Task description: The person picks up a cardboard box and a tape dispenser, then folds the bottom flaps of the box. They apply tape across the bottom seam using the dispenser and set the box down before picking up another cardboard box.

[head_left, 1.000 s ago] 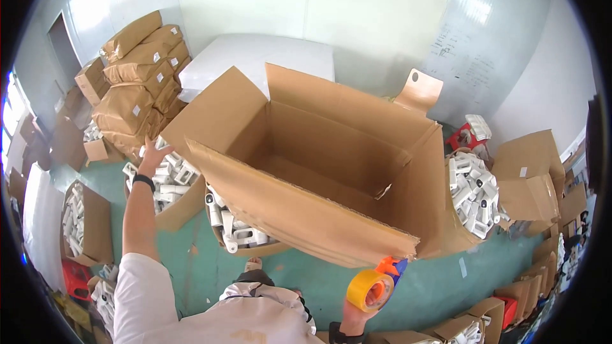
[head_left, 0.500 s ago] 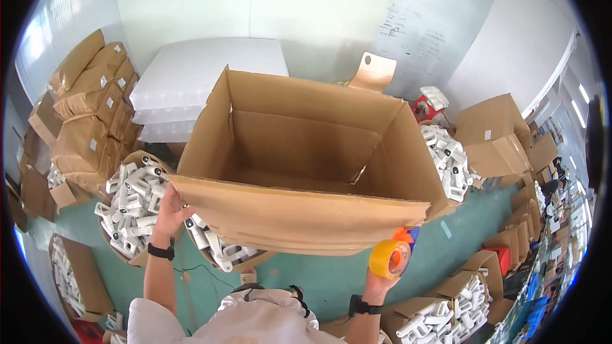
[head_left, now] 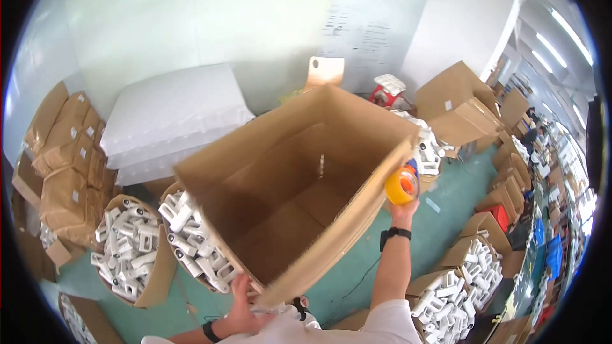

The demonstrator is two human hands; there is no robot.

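Observation:
A large cardboard box (head_left: 331, 267) with its top uncovered hangs tilted in front of me, turned cornerwise, and its inside is bare. My left hand (head_left: 241, 306) grips the box's rim close to the near corner, fingers at the edge. In my right hand (head_left: 403, 209) is a tape dispenser (head_left: 401, 186) with a yellow roll and blue and orange parts. That hand is up against the right side of the box; whether its fingers also press the cardboard is hidden.
Cartons of white plastic housings (head_left: 131, 248) stand on the green floor (head_left: 350, 274) at left, more housings (head_left: 446, 306) at lower right. Wrapped brown bundles (head_left: 67, 172) are stacked far left, beside white sheets (head_left: 172, 114). A chair back (head_left: 325, 71) and another carton (head_left: 452, 105) stand behind.
The box has swung counter-clockwise and its near corner has come closer to me. My left hand moved down and right with it; my right hand rose with the tape dispenser.

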